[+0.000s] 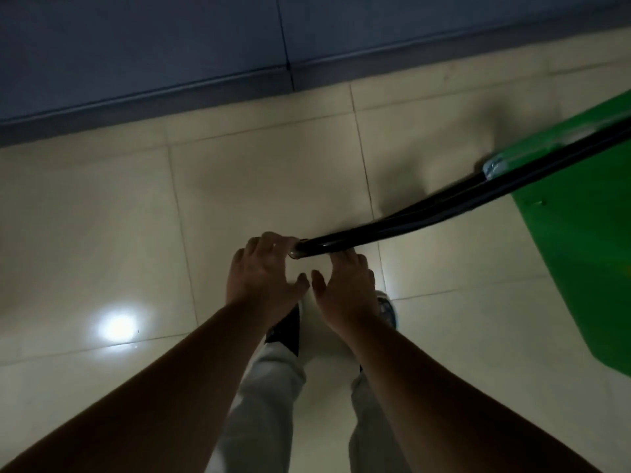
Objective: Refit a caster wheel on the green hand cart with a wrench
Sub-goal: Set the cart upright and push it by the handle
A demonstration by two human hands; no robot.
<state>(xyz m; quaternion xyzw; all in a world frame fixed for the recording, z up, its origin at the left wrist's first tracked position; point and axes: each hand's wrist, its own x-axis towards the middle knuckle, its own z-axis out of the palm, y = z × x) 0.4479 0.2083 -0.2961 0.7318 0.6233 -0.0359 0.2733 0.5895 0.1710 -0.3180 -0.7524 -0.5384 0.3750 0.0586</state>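
The green hand cart point(580, 233) stands at the right edge, its deck cut off by the frame. Its black tubular handle point(426, 213) runs from the cart down-left to a bend in front of me. My left hand point(263, 271) lies over that bend with its fingertips touching the tube and its thumb spread apart. My right hand point(345, 288) reaches just under the tube beside it; its fingertips are hidden behind the bar and its thumb is free. No wrench or caster wheel shows.
Pale glossy floor tiles point(102, 233) cover the ground, with a bright light reflection point(117, 327) at the left. A dark blue wall and skirting point(136, 63) run along the top. My legs and shoes point(286, 329) are below the hands.
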